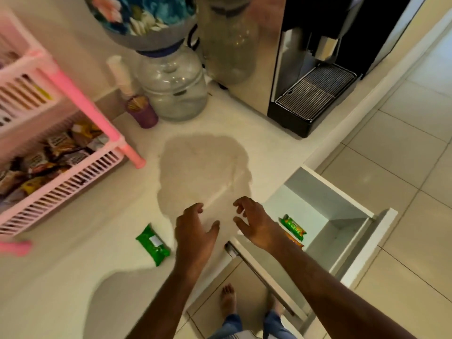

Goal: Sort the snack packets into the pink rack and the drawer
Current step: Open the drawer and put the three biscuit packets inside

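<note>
Both hands, left hand [195, 228] and right hand [254, 223], are hovering empty over the bench [220, 118], fingers loosely spread. The green packet [153, 244] is lying just left of them. It is looking light, crinkly and slippery, so pinching across its middle is likely best.

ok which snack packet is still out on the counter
The plain green packet, lying alone on the counter just left of the left hand. The other loose packets sit inside the open drawer or in the pink rack.
</note>
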Available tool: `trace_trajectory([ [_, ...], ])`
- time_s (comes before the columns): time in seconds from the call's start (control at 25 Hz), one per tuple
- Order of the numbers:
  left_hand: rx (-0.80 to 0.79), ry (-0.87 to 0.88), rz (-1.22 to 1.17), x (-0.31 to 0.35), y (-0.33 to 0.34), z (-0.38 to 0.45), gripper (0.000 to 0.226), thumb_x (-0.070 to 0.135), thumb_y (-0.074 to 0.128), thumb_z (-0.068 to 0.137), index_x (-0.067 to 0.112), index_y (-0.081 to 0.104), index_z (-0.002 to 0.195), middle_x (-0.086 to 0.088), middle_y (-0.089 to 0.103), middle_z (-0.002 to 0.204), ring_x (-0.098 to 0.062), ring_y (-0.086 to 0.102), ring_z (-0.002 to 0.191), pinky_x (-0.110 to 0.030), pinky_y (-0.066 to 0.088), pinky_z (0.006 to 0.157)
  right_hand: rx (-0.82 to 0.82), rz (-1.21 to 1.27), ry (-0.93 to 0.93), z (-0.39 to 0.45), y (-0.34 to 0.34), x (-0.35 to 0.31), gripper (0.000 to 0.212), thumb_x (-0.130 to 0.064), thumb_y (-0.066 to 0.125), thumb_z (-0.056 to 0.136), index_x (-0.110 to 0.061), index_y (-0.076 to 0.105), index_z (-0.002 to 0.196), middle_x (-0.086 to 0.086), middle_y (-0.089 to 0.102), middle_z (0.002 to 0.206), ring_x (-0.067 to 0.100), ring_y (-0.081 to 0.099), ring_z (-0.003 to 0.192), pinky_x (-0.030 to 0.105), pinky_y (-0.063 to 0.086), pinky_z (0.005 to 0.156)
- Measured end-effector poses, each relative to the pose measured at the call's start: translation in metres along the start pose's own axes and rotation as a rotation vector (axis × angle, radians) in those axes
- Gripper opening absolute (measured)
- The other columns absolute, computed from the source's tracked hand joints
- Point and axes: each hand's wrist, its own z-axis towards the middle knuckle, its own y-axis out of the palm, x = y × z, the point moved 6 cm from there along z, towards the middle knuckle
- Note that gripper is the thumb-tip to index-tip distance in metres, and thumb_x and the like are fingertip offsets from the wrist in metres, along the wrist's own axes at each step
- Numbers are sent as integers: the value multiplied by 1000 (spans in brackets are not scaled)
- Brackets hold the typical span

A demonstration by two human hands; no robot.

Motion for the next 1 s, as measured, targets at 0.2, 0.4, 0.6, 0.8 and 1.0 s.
trace_trajectory([
  [0.2, 176, -196, 149, -82, -75, 13, 55, 50, 80, 74, 36, 57, 122, 3, 63, 122, -25, 51, 114, -45, 48, 93, -126, -9, -26, 11, 45, -39, 37, -25, 57, 97, -23, 46, 132, -6, 53, 110, 12, 49, 104, 32, 51, 87],
  [0.4, 32, -357, 126, -141, -86, 10, 74, 66, 76, 73, 40, 49, 137, -6, 45, 133, -35, 49, 123, -50, 47, 98, -219, -6, -33, 20, 82, -65, 35, -28, 57, 97, -26, 45, 130, -7, 54, 112, 11, 50, 106, 29, 51, 87],
  [0.6, -44, -417, -242, -159, -77, 8, 78, 38, 85, 78, 29, 42, 143, 1, 33, 123, -24, 55, 107, -33, 52, 84, -273, 29, -8, 22, 109, -85, 31, -35, 58, 96, -33, 44, 124, -9, 55, 111, 9, 55, 101, 24, 53, 83],
  [0.8, -57, -457, -319, -159, -78, 10, 77, 23, 84, 78, 19, 39, 140, -11, 45, 135, -19, 59, 94, -15, 43, 59, -310, 129, 87, 21, 120, -92, 34, -38, 58, 98, -24, 50, 128, -4, 59, 113, 8, 61, 97, 10, 47, 78],
  [1.0, -127, -293, -417, -110, -71, 13, 71, 23, 82, 82, 27, 37, 136, -1, 43, 130, -16, 66, 93, -14, 52, 53, -270, 459, 305, 16, 108, -89, 44, -44, 60, 97, -21, 54, 134, -4, 63, 116, 15, 66, 103, 26, 56, 79],
])
